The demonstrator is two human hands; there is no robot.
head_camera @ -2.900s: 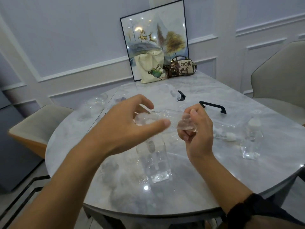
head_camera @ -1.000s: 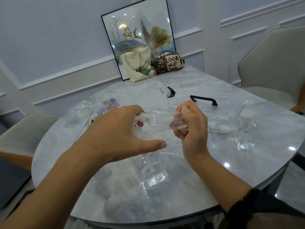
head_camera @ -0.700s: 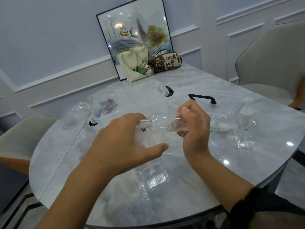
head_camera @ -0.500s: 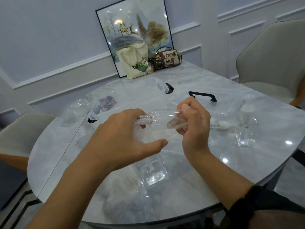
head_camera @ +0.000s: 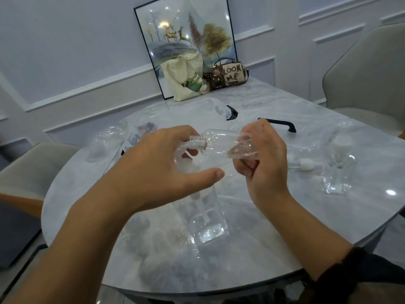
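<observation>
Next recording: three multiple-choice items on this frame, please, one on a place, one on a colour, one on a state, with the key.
1. Where is the LOOK ME handbag? A on a chair; B on the table, at its far edge beside the tote bag; C on the floor.
2. The long handle on the table is: A white; B red; C black.
3. The clear bottle is: A held level in the right hand; B upright on the table; C lying on a chair.
B, it stands by the framed picture; C, it is a dark bar; A, fingers curl round its base.
</observation>
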